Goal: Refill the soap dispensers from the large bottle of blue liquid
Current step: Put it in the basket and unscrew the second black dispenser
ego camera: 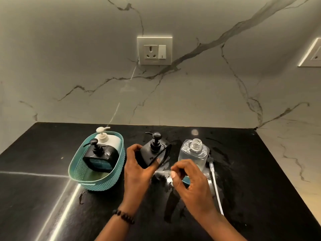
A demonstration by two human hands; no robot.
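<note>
Left hand (pixel 137 168) clamped on the square black plastic pump dispenser (pixel 152 153): thumb across its front face, fingers round the far left side. It's tilted, pump head on, glossy. Right hand (pixel 189 180) fingers curled together, thumb and forefinger tips nearly pinched; can't tell if they hold anything. Just behind those fingertips: clear square plastic bottle (pixel 194 153), neck open, no cap, near empty. White pump tube (pixel 215 185) lies right of that hand on the wet black stone counter (pixel 260 180). Left of the left fingers: teal woven-look basket (pixel 78 171) holding two more dispensers.
</note>
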